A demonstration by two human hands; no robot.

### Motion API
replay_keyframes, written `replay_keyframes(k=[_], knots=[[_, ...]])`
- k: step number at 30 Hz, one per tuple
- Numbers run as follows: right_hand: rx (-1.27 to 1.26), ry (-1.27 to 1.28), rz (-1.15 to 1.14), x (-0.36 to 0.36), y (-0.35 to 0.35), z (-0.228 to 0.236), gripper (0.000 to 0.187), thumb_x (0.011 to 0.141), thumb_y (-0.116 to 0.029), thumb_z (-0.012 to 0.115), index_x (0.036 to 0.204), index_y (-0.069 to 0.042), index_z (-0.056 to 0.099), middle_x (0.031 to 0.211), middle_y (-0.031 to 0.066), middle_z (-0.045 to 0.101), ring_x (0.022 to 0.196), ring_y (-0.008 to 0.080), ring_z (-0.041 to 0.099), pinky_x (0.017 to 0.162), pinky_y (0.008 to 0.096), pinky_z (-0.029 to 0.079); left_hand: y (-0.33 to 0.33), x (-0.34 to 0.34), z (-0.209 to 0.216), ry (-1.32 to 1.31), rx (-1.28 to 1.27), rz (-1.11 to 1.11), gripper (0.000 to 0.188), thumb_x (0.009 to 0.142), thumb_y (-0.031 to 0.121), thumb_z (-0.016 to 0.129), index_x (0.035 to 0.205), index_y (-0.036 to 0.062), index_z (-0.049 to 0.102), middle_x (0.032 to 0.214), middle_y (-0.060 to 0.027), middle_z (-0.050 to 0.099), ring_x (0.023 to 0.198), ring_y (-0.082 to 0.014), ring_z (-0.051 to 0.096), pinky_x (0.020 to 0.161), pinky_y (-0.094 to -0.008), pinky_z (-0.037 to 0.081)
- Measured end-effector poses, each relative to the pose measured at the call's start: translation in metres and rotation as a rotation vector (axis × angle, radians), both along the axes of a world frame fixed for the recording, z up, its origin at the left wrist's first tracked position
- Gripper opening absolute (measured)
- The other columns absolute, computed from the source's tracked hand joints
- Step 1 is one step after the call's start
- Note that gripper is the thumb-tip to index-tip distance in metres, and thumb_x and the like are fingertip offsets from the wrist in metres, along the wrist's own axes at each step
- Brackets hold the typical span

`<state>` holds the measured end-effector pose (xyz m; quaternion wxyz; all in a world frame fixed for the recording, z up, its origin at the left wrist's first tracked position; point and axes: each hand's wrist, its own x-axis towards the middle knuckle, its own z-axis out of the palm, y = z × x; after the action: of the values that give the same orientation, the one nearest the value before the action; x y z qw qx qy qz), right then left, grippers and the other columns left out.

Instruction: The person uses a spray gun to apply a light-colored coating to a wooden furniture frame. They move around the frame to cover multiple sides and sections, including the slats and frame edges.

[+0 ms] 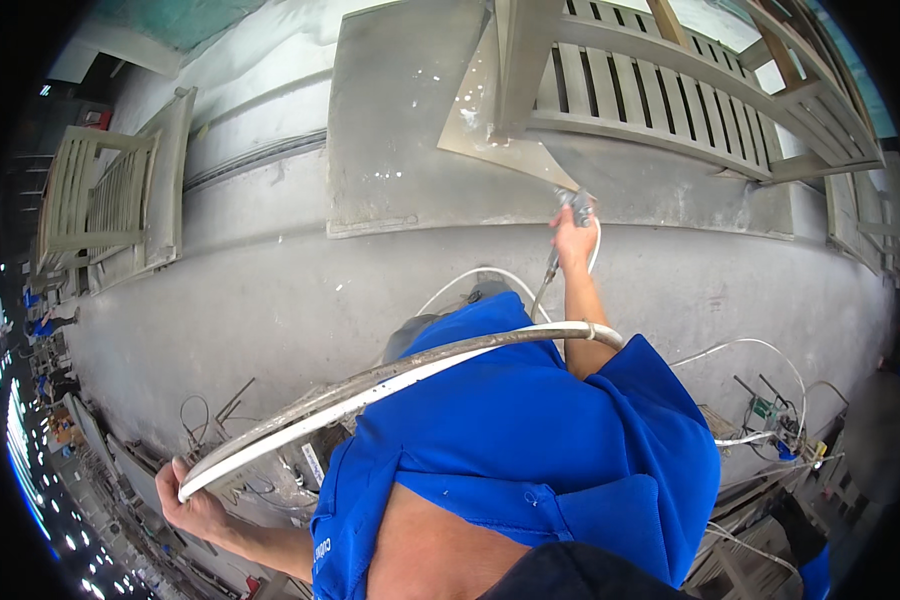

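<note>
My right hand [574, 243], arm stretched forward, grips a metal spray gun [577, 205] with a white hose at its side. The gun is close to the lower edge of a slatted bench-like piece of furniture [650, 90], which rests on a large grey board [390, 190]. Off to the left, my left hand [192, 505] is closed around a pair of hoses [370, 385], one white and one stained grey-brown. These hoses run across the front of my blue shirt to my right forearm. The gun's trigger is hidden by my fingers.
Another slatted piece [120, 200] stands at the far left. Pump-like equipment with thin hoses [770, 410] sits at the right, and more hoses and frames lie at the lower left. A person in blue [45, 325] is far off at the left.
</note>
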<state>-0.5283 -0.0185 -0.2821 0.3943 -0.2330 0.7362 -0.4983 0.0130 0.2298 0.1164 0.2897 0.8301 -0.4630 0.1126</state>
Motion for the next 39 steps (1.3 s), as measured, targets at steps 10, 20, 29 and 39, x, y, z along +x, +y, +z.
replay_keyframes(k=[10,20,29,39], knots=[[0.275,0.944,0.823,0.19,-0.049,-0.01,0.069,0.089,-0.014,0.064,0.154,-0.028,0.046,0.104,0.0248,0.073,0.1,0.0429,0.071,0.087,0.054,0.057,-0.093,0.194,-0.12,0.448,0.033,-0.28,0.019,0.095,0.016,0.074,0.088,0.0,0.066,0.069,0.0045,0.053,0.067,-0.0063,0.044,0.058,-0.0236,0.035],[0.109,1.405,0.223,0.274,-0.105,0.231,0.074,0.086,-0.018,0.075,0.152,-0.036,0.048,0.1,0.0196,0.071,0.094,0.0432,0.069,0.085,0.0521,0.057,-0.178,0.384,-0.208,0.734,0.355,-0.469,0.011,0.094,0.009,0.071,0.087,0.0002,0.069,0.069,0.0011,0.059,0.069,-0.0075,0.05,0.06,-0.0264,0.041],[-0.455,1.489,-0.388,0.364,-0.121,0.411,0.052,0.094,-0.016,0.069,0.144,-0.022,0.059,0.111,0.0181,0.075,0.096,0.0364,0.074,0.083,0.0425,0.058,-0.182,0.412,-0.257,0.831,0.296,-0.325,0.007,0.093,0.008,0.073,0.089,0.002,0.07,0.072,-0.0022,0.063,0.072,-0.0098,0.053,0.065,-0.0283,0.046],[-0.37,0.858,-0.684,0.374,-0.187,0.23,0.055,0.092,-0.014,0.07,0.146,-0.009,0.056,0.119,0.0175,0.074,0.103,0.0312,0.072,0.093,0.0399,0.054,-0.291,0.438,-0.24,0.859,0.293,-0.404,0.01,0.094,0.009,0.071,0.088,0.0009,0.07,0.069,0.0012,0.058,0.07,-0.009,0.051,0.064,-0.0271,0.044]])
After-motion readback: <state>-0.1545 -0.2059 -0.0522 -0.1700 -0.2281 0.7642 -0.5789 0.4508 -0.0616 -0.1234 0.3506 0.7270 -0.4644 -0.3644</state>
